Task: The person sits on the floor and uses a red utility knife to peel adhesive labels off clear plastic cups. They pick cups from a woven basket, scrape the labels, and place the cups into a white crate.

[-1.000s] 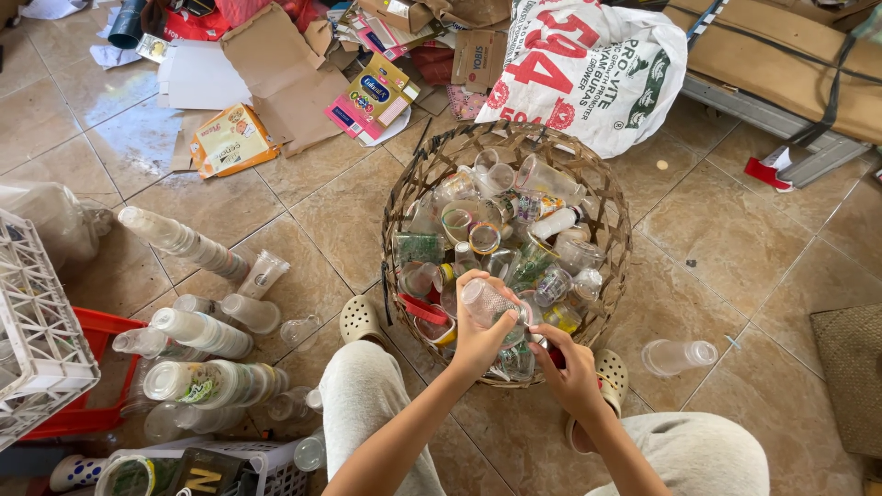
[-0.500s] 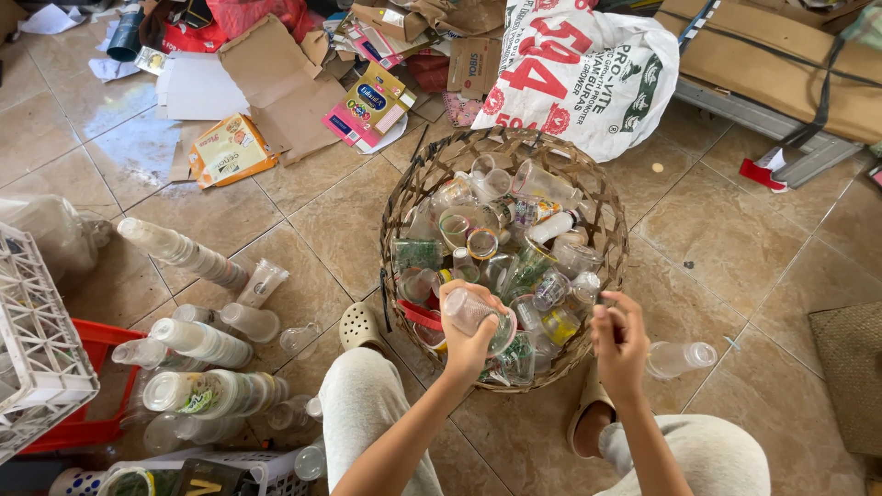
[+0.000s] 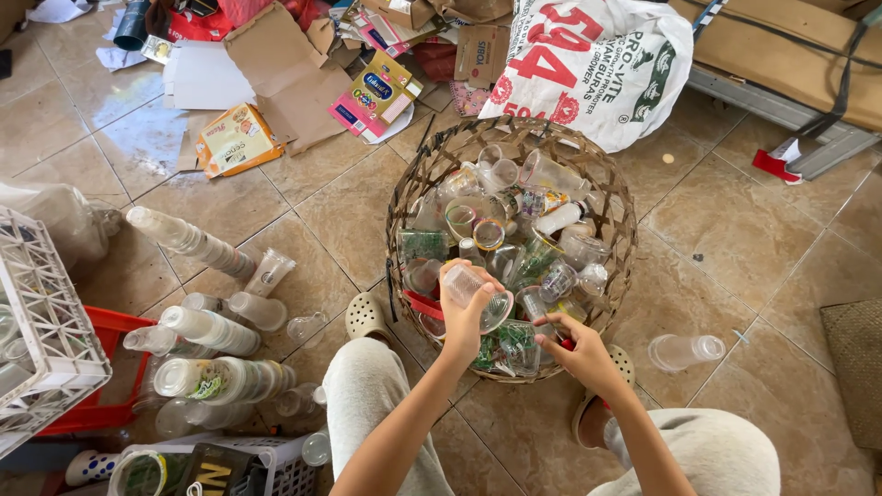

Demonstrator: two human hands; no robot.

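A clear plastic cup (image 3: 478, 292), likely feather-light, thin-walled and easily crushed, sits on its side in the left hand (image 3: 467, 317), fingers wrapped round its body above the near rim of a woven basket (image 3: 617, 204). Just to its right, the right hand (image 3: 579, 354) reaches into the heaped cups (image 3: 514, 230), fingers pinching among them; what they grip cannot be told.

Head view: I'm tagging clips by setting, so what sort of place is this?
Probably a home recycling sorting spot: a woven basket full of clear plastic cups, stacked cups on the tiled floor, flattened cardboard and a big printed sack.
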